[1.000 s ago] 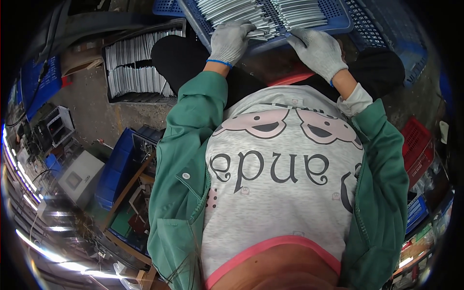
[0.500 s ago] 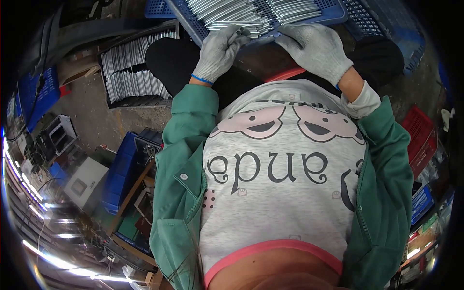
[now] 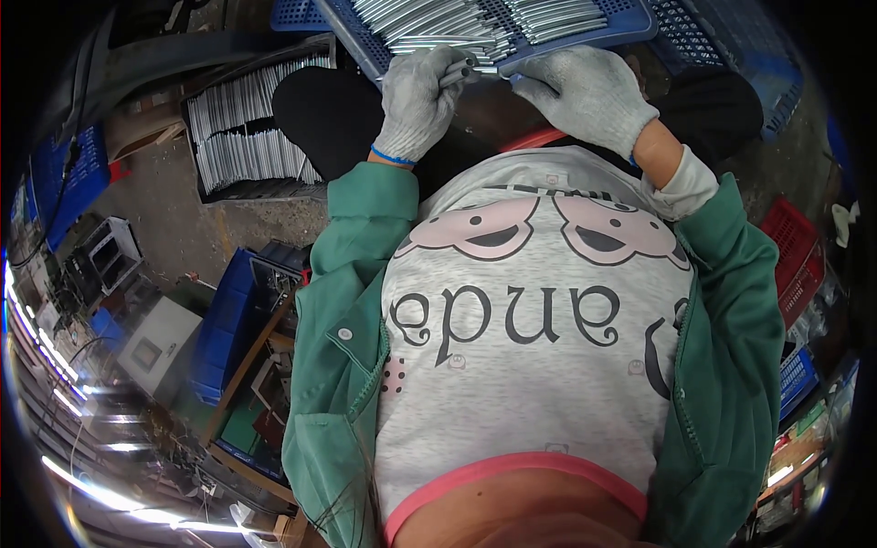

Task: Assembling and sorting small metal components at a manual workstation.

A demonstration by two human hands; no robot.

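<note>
My left hand [image 3: 418,102], in a grey-white knit glove, is closed around a few short metal tubes [image 3: 457,73], whose round open ends poke out by the thumb. Opposite it, my right hand [image 3: 589,99], gloved alike, has thumb and fingers drawn together at the near rim of a blue plastic basket [image 3: 630,29]. Whatever those fingertips pinch is too small or hidden to make out. Many thin silvery metal tubes [image 3: 429,20] lie in the basket in two groups, and some rest crosswise near my left hand.
On the left, a dark crate [image 3: 210,194] holds rows of similar metal tubes [image 3: 251,157]. More blue baskets [image 3: 690,36] stand at the far right. A red basket [image 3: 790,260] is beside my right arm. Blue bins [image 3: 228,320] and a white box [image 3: 157,340] lie left.
My left hand has turned slightly and shifted a little right, showing more of the tube ends. My right hand has moved slightly left, its fingertips closer to the left hand.
</note>
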